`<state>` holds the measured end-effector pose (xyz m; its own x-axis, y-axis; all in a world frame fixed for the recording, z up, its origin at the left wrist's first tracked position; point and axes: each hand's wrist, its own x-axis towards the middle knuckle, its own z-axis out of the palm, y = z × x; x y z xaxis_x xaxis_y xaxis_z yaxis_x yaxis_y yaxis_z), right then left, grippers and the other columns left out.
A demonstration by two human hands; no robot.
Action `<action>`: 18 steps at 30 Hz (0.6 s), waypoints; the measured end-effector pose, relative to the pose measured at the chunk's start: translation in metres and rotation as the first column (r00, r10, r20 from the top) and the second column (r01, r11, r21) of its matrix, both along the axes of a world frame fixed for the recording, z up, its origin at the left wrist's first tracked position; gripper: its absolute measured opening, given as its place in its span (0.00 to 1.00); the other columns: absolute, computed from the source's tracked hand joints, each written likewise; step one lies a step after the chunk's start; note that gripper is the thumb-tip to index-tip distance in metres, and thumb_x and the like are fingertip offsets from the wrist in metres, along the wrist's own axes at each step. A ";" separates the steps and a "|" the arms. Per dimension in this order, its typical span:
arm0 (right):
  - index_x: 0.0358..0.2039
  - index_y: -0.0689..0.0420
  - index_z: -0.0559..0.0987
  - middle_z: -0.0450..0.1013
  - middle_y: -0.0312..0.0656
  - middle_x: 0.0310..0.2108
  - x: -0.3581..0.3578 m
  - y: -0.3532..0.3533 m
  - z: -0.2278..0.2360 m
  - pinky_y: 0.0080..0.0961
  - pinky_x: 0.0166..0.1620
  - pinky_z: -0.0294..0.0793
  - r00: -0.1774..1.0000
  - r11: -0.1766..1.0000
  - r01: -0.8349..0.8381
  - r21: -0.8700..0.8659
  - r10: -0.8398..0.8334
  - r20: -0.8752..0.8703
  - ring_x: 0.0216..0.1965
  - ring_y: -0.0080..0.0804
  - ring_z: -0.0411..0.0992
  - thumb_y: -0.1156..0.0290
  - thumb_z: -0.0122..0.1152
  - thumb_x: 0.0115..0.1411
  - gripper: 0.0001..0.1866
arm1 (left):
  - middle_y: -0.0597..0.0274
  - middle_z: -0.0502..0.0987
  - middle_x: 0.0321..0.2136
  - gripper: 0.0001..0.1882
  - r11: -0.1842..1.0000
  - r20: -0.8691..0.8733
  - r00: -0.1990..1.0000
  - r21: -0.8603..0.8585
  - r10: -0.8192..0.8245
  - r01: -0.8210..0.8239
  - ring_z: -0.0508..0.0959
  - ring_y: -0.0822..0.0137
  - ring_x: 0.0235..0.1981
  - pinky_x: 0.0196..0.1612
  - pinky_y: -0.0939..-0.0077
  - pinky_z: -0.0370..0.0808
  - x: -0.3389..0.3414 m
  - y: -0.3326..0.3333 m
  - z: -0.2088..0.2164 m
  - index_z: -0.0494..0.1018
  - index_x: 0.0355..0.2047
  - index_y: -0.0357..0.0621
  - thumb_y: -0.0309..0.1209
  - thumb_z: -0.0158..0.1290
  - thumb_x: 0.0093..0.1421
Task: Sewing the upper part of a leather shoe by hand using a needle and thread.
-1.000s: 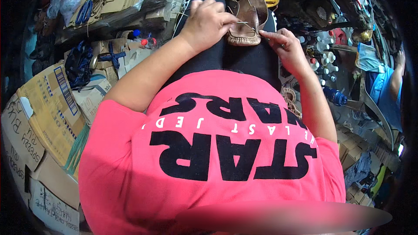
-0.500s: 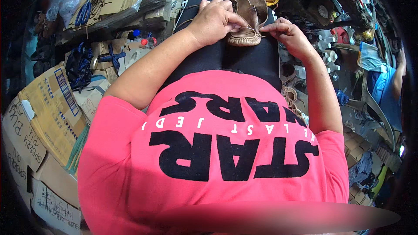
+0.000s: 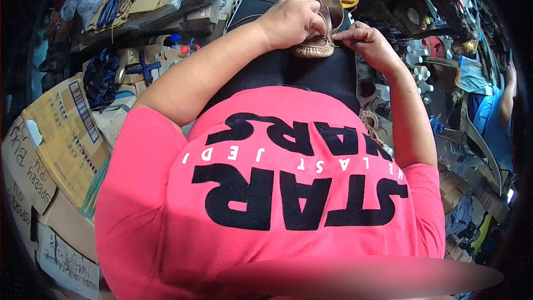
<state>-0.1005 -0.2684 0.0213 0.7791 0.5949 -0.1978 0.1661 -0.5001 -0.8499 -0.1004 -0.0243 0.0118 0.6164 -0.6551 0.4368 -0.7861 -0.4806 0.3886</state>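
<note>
A: Where's the shoe (image 3: 334, 18)?
B: Brown leather, on the lap across the dark trousers (image 3: 322, 80), gathered toe toward the wearer.

A: Hands?
B: Left hand (image 3: 297, 19) over the vamp, fingers curled at the toe seam; can't tell what, if anything, it grips. Right hand (image 3: 363, 41) has index finger and thumb at the toe's right edge; can't tell if they're clamped.

A: Risks?
B: My read: nothing firm backs the toe, so a hard sideways tug could roll the shoe. Thin cord (image 3: 246, 20) lies over the left thigh; a loose loop could snag or knot. The left hand hides part of the seam, so a misplaced pull could pucker it.

A: Room?
B: Lap edges drop off both sides. Bottles (image 3: 419, 69) stand beyond the right forearm, a wood plank (image 3: 144, 28) sits out left. Best swing looks to be upward.
</note>
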 end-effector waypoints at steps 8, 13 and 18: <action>0.43 0.57 0.80 0.74 0.32 0.35 -0.023 0.005 0.012 0.16 0.45 0.68 0.954 0.976 0.211 0.045 -0.196 -0.228 0.38 0.17 0.69 0.77 0.60 0.56 0.13 | 0.71 0.76 0.27 0.07 0.950 -0.311 0.898 0.081 0.313 -0.303 0.72 0.67 0.38 0.44 0.67 0.61 -0.034 0.008 0.005 0.80 0.32 0.58 0.34 0.58 0.50; 0.44 0.60 0.78 0.75 0.33 0.37 -0.018 0.008 0.001 0.16 0.46 0.69 0.902 0.943 0.298 0.150 -0.226 -0.367 0.38 0.16 0.70 0.76 0.63 0.54 0.15 | 0.73 0.79 0.26 0.07 0.912 -0.470 0.783 0.162 0.407 -0.377 0.74 0.69 0.37 0.44 0.63 0.57 -0.029 -0.005 0.010 0.79 0.30 0.58 0.38 0.58 0.50; 0.40 0.61 0.78 0.75 0.33 0.35 -0.014 0.014 -0.001 0.15 0.43 0.69 0.910 0.948 0.290 0.128 -0.232 -0.344 0.36 0.16 0.70 0.75 0.63 0.54 0.12 | 0.70 0.79 0.24 0.07 0.911 -0.533 0.744 0.159 0.404 -0.381 0.78 0.69 0.29 0.43 0.64 0.57 -0.024 -0.017 0.007 0.77 0.27 0.54 0.39 0.58 0.48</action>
<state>-0.1144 -0.2547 0.0203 0.8228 0.4263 -0.3759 -0.2463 -0.3285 -0.9118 -0.1242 -0.0409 0.0184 0.9480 -0.3108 -0.0691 -0.1883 -0.7222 0.6656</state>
